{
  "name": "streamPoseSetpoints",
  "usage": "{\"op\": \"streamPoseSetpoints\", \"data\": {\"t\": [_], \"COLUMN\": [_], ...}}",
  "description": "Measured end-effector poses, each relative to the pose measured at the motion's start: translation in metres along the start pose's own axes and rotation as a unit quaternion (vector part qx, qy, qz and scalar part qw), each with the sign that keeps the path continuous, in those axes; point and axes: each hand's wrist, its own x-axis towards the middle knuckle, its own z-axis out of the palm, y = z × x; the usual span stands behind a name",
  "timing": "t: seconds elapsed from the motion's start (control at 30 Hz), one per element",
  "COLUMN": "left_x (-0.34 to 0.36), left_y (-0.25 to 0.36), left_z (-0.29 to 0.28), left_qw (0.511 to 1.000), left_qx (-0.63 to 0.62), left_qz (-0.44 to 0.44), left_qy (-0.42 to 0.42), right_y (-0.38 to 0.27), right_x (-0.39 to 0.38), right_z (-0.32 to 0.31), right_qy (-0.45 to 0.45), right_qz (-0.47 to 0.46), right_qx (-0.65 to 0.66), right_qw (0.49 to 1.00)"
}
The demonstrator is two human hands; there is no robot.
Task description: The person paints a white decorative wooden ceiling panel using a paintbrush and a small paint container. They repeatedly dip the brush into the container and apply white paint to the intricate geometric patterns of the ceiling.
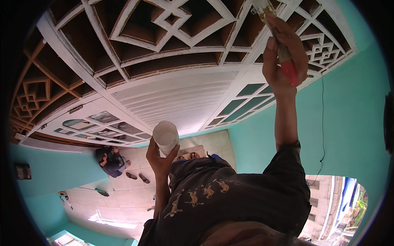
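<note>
High at the upper right, my right hand [289, 57] is closed round a paintbrush [288, 73] with a red-ended handle. Its head is smeared with pale paint and lies over a bar of the white wooden lattice [223, 67]; I cannot tell whether the bristles touch the wood. Lower down, in front of my body, my left hand [159, 159] grips a white plastic cup [167, 141] from below and the side. Whitish paint appears to be inside the cup. Brown edges show along several lattice bars, with dark gaps between them.
White doors with glass panes [106, 127] and a slatted white panel [172, 96] stand below the lattice. My feet are on a small raised platform [197, 151]. At left, another person [111, 162] crouches near sandals [137, 177]. A cable [322, 119] hangs down the turquoise wall [349, 127].
</note>
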Motion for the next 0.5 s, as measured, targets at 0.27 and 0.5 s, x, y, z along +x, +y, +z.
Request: {"op": "streamPoseSetpoints", "data": {"t": [0.27,0.5], "left_x": [0.006,0.008], "left_y": [0.0,0.0], "left_z": [-0.001,-0.001], "left_qw": [1.0,1.0], "left_qx": [0.018,-0.002], "left_qz": [0.005,-0.008], "left_qy": [0.003,-0.007], "right_y": [0.003,-0.012], "right_x": [0.017,0.007], "right_z": [-0.009,-0.015], "right_qy": [0.007,-0.073], "right_qz": [-0.052,-0.039], "right_qx": [0.04,0.022], "right_qw": [0.998,0.996]}}
